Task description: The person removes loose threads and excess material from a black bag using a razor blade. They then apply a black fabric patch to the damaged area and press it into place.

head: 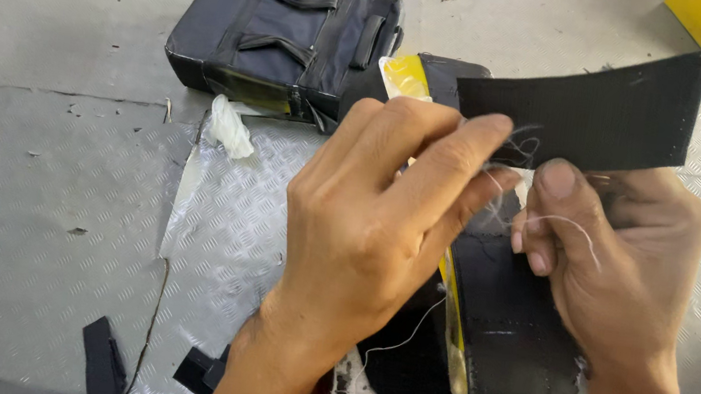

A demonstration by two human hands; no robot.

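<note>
We see the left hand (375, 218) and the right hand (619, 257) both pinching a black strap (592, 120) with loose white threads (574, 229), held up in front of a dark bag (285, 38) on the grey floor (31, 185)

The black strap (593, 107) you pinch looks like matt woven fabric with a fuzzy, slightly rough face and a row of tiny stitch holes along its edge. Fine white threads (565, 225) trail loose from it over your right hand (628, 258). Under your left hand (375, 218) the dark pad (512, 333) has a smoother, faintly shiny skin, like faux leather, with a glossy yellow plastic layer (405, 77) at its edge. The black bag (285, 38) behind is dull cloth. The floor (52, 18) is grey, matt and scuffed; the sheet (226, 226) on it is metal-looking, embossed with a raised pattern, softly reflective.
</note>
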